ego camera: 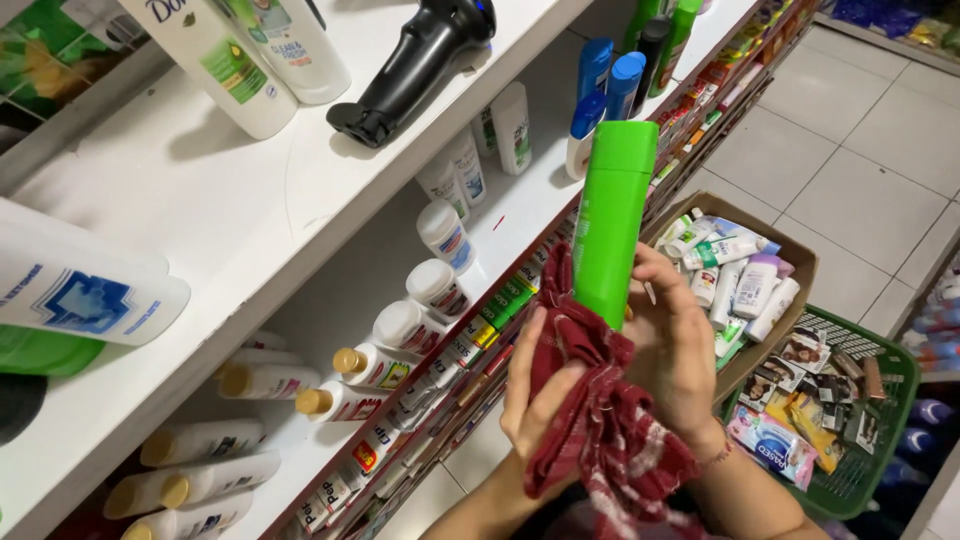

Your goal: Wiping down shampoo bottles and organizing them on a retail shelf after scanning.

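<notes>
Two white shelves [250, 220] of lying bottles run along my left, with a cardboard box [800, 262] of small tubes and a green basket [870, 470] on the floor to my right. Between them I hold a tall green bottle [610, 220] upright. My right hand [680, 340] is closed around its base; my left hand [535, 390] presses a dark red cloth [600, 430] against it.
</notes>
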